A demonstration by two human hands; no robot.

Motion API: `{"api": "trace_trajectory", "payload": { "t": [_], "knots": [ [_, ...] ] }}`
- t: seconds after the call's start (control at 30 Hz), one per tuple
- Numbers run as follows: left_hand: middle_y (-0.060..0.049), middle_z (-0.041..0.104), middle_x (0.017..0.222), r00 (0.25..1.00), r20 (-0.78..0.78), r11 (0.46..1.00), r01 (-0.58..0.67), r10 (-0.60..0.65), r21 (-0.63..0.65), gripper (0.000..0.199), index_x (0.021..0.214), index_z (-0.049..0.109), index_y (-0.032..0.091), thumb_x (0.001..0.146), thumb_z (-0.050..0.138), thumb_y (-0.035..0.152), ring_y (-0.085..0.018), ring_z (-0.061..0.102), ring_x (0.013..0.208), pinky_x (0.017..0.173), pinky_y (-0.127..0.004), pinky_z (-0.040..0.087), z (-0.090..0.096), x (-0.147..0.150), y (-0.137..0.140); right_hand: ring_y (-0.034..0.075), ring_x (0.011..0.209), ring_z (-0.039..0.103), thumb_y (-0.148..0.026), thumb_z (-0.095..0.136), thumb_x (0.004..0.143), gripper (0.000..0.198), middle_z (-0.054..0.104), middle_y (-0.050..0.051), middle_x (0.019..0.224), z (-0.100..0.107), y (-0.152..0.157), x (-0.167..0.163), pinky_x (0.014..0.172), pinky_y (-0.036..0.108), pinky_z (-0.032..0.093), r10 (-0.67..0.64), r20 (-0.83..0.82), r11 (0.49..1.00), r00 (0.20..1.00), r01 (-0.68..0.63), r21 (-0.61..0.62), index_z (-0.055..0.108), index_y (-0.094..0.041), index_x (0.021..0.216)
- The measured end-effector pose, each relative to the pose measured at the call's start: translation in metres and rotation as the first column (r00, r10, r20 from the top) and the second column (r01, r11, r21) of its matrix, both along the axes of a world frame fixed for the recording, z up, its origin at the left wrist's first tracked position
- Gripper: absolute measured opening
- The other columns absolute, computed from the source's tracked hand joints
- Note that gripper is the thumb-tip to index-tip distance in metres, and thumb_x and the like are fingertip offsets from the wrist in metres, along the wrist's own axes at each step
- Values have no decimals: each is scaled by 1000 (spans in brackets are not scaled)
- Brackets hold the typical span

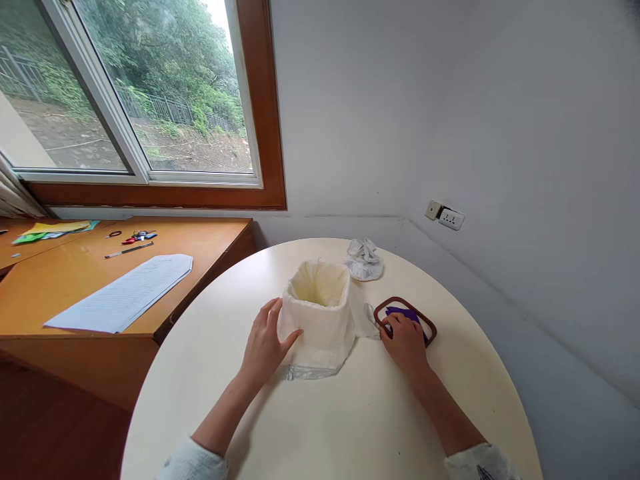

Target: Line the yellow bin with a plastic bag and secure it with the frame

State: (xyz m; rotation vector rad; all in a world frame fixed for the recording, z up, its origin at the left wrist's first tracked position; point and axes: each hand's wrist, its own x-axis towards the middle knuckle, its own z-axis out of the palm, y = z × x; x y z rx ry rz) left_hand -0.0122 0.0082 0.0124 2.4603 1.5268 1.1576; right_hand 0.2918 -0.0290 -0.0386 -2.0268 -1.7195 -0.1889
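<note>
two bare hands were at work on a round cream table (350, 413), seen from a camera worn on the person's head, which i was watching from a distance. the left hand (264, 347) lay flat and open against the near left side of a small square bin (317, 320), fingers spread, pressing on the white liner bag (320, 283) that was folded down over the bin's rim. it steadied the bin rather than gripping it. the bin stood upright near the middle of the table, its mouth open and the bag's slack showing as a clear grey fold at the base.

the right hand (406, 343) rested just right of the bin, fingers curled down onto a brown rectangular ring (406, 319) lying flat on the table, with something purple (403, 312) inside it (i could not tell what the purple thing was, nor whether the fingers had truly closed on the ring or only touched it). the hands were apart, one on each side of the bin.

behind the bin lay a crumpled pale plastic bag (365, 261), near but not touching. a wooden desk (75, 293) stood to the left with printed paper (125, 293) and a pen (129, 251) on it, under a window (130, 100). a wall socket (451, 218) sat to the right.

as i judged it, the work would go best if the left palm held the bin firm and the liner smooth, so nothing slid while the right hand took a sure hold of the ring by its edge.
</note>
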Motion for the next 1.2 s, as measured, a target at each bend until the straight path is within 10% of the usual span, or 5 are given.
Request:
{"api": "trace_trajectory", "payload": {
  "t": [0.47,1.2],
  "knots": [
    [-11,42,127,1000,-9,1000,-8,8,-18,64,132,26,27,77,59,36,-29,49,110,81,-44,49,0,0,0,21,87,55,-24,47,78,15,62,5,95,1,0,-1,84,36,32,-3,-10,1000,1000,3,-8,61,-19,80],
    [-5,57,88,977,196,937,8,-81,349,15,83,51,19,75,59,9,-18,56,83,72,-33,48,5,-4,-3,19,86,55,-29,43,83,21,62,5,96,3,0,0,84,35,31,-14,-1,995,1000,14,102,62,-20,81]
  ]
}}
